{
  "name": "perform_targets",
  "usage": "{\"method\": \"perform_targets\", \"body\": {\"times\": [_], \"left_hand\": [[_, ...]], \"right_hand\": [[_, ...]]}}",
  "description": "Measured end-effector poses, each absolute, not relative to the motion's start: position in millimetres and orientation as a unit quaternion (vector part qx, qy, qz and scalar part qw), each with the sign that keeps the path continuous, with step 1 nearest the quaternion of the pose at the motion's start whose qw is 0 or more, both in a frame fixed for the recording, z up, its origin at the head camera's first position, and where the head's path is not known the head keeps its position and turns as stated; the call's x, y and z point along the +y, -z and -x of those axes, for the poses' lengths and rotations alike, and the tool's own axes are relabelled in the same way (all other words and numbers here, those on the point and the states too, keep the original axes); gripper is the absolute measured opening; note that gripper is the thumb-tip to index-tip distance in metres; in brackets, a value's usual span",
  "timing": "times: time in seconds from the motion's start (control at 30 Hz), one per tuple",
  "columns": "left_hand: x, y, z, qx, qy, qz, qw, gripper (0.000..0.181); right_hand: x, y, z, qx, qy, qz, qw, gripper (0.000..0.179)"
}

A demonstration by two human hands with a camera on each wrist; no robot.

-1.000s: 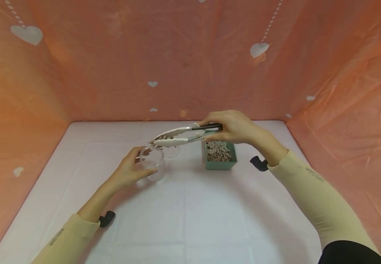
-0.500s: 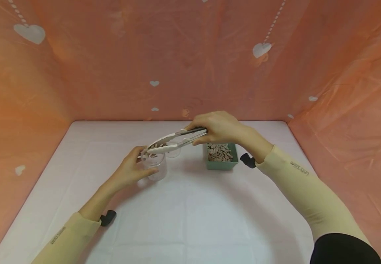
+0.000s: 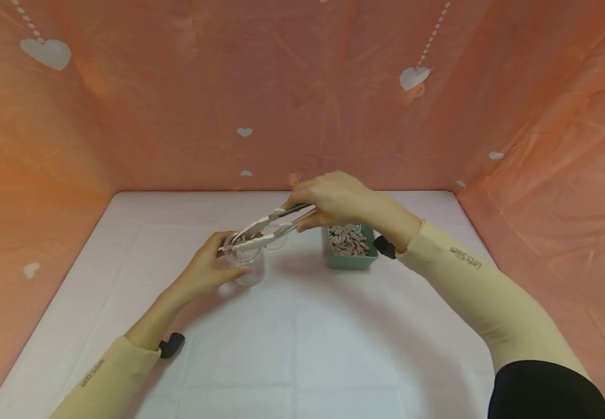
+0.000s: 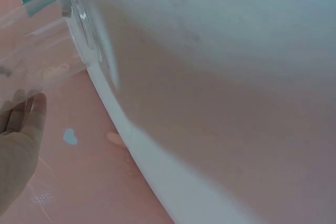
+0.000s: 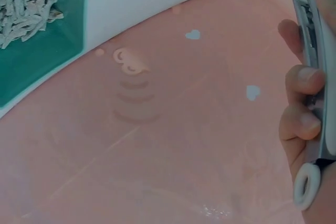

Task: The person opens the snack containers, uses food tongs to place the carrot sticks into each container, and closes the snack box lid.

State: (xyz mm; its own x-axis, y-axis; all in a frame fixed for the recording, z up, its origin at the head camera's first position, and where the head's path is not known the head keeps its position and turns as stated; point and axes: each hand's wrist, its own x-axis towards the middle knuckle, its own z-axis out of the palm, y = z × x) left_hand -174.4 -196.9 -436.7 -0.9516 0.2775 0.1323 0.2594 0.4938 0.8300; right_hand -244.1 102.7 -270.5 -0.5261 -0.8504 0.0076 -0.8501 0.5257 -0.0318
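Observation:
My left hand (image 3: 208,273) grips a clear plastic jar (image 3: 251,274), thumb on the near side and fingers behind its rim. In the left wrist view the see-through wall of the jar (image 4: 39,45) and part of the left hand (image 4: 21,137) show. The right hand (image 3: 336,201) holds a pair of tongs (image 3: 268,237) with pale tips, which are at the jar's mouth. Small greyish-brown strips lie between the tips. Fingers of the right hand (image 5: 302,114) wrap round the metal arms of the tongs (image 5: 313,45) in the right wrist view.
A green box (image 3: 352,264) of similar strips (image 3: 348,240) stands right of the jar, below the right forearm. Behind the jar is another clear round object (image 3: 278,242), partly hidden by the tongs. Pink sheeting (image 3: 203,116) with hearts surrounds the white table (image 3: 292,337).
The right hand has moved left with the tongs, bringing the tips from beside the jar's rim into its mouth. The left hand and jar have hardly moved.

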Motion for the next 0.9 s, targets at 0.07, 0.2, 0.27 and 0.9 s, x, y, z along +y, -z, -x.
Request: {"method": "perform_targets", "body": {"times": [0.07,0.2,0.27,0.9], "left_hand": [[-197.0,436.8,174.6,0.864,-0.479,-0.156,0.009,0.08],[-196.9,436.8,174.9,0.861,-0.483,-0.161,0.005,0.079],[-197.0,436.8,174.8,0.859,-0.485,-0.163,0.004,0.079],[-199.1,439.3,175.9,0.855,-0.493,-0.162,0.01,0.077]], "right_hand": [[100.4,268.9,244.0,0.872,0.01,0.49,0.005,0.043],[94.6,263.7,241.9,0.87,-0.002,0.493,0.004,0.043],[90.9,261.5,241.0,0.869,-0.006,0.494,0.006,0.042],[62.1,254.3,239.6,0.869,-0.066,0.489,0.04,0.05]]}}
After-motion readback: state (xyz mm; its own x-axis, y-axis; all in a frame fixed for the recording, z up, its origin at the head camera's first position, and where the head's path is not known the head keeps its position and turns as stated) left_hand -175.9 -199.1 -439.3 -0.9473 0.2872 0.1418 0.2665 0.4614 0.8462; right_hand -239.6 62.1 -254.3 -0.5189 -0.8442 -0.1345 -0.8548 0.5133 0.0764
